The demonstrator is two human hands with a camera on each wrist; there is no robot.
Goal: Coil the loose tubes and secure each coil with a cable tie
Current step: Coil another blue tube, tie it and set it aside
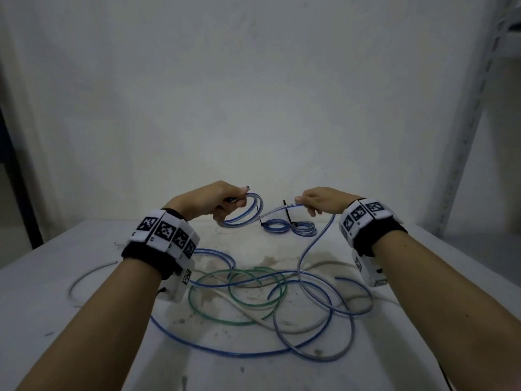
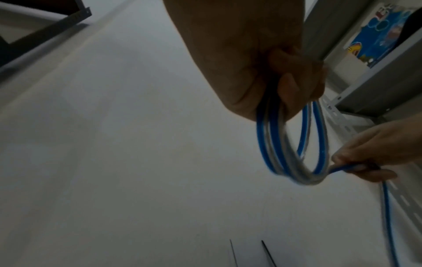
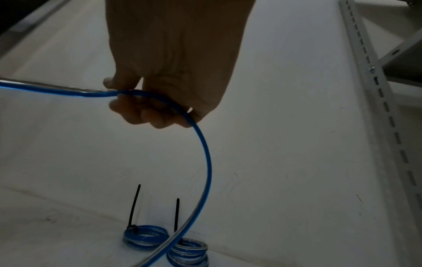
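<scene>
My left hand (image 1: 225,200) (image 2: 274,81) grips a small coil of blue-and-clear tube (image 1: 241,211) (image 2: 319,144), held above the white table (image 1: 84,277). To its right, my right hand (image 1: 315,201) (image 3: 155,101) pinches the same tube (image 1: 310,244) (image 3: 205,162) just past the coil; the rest of it trails down to the table. At the back lie two finished blue coils (image 1: 276,225) (image 1: 304,228) (image 3: 146,236) (image 3: 188,252), each bound with a black cable tie (image 3: 134,207) whose tail sticks up.
Loose blue, green (image 1: 225,294) and whitish tubes lie tangled across the middle of the table below my forearms. A white wall stands right behind the table. A slotted metal shelf upright (image 1: 468,122) (image 3: 388,126) rises at the right.
</scene>
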